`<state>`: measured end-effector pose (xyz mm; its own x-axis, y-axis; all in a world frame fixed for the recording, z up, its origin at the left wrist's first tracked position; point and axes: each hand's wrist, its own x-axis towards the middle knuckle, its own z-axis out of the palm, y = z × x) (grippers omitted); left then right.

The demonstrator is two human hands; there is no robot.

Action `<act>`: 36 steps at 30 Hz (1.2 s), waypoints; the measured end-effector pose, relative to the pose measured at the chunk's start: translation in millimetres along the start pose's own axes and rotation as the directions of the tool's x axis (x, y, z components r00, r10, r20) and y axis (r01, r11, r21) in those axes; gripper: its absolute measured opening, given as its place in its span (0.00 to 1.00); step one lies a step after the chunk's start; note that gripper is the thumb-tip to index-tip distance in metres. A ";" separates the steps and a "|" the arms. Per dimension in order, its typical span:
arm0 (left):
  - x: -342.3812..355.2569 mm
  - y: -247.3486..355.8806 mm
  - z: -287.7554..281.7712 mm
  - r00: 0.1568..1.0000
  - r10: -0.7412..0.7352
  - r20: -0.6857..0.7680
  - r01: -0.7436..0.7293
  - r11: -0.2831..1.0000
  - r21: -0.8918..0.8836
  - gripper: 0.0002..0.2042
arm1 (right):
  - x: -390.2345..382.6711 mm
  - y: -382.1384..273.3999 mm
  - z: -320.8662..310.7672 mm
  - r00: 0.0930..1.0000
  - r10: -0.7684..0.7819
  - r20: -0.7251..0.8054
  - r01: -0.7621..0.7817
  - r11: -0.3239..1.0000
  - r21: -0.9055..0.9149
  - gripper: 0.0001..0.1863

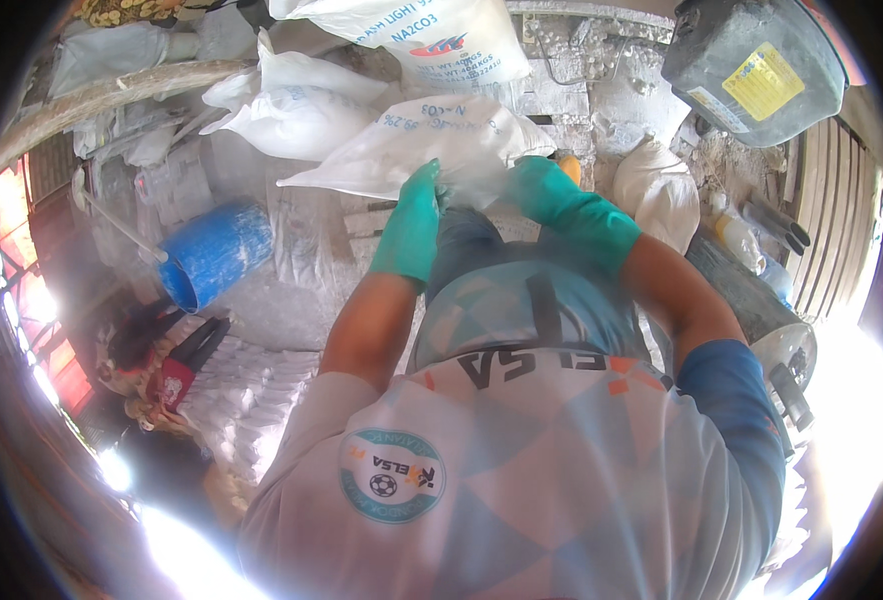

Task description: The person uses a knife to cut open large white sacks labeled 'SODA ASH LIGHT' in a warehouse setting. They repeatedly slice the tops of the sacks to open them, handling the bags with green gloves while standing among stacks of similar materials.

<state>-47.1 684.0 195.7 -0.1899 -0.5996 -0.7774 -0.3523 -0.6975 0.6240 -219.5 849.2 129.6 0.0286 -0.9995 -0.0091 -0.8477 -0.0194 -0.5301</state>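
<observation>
Long green rubber gloves cover both my hands. In front of me lies a white woven sack [421, 145] with blue print, its pointed corner stretching to the left. My left hand [423, 195] is closed on the sack's near edge. At the right part of that edge, my right hand [541, 188] is closed on the sack too, its fingertips hidden and slightly blurred. A pale haze hangs between the two gloves. Directly behind this sack stands a fuller white printed sack [451, 45].
A crumpled white sack [296, 105] lies at the far left. Left of me a dusty blue drum [216, 255] rests on its side. A dark plastic jerrycan [751, 70] with a yellow label is at the far right, and a bunched white sack [656, 185] sits nearer.
</observation>
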 end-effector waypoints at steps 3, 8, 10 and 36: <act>-0.2 -8.3 -4.4 0.992 -0.069 -0.109 0.068 0.998 -0.020 0.22 | -11.1 -7.2 -22.7 0.989 0.097 -0.109 -0.057 0.945 0.323 0.06; 2.2 13.4 29.6 0.951 -0.309 -0.014 0.309 0.951 0.014 0.28 | -44.9 9.5 -63.0 0.912 0.410 -0.009 -0.308 0.701 0.643 0.07; -3.0 20.8 46.9 0.939 -0.342 -0.021 0.343 0.938 0.055 0.29 | -53.1 13.7 -63.4 0.851 0.525 -0.007 -0.385 0.633 0.672 0.08; -4.1 3.6 13.8 0.965 -0.162 0.206 0.128 0.977 0.168 0.25 | 38.5 8.2 -43.6 0.735 0.336 0.590 -0.486 -0.347 0.803 0.17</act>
<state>-60.3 689.3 200.0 -0.3147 -0.3849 -0.8677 -0.5229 -0.6926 0.4969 -248.4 809.6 161.8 0.0485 -0.7273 -0.6846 0.7051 0.5104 -0.4922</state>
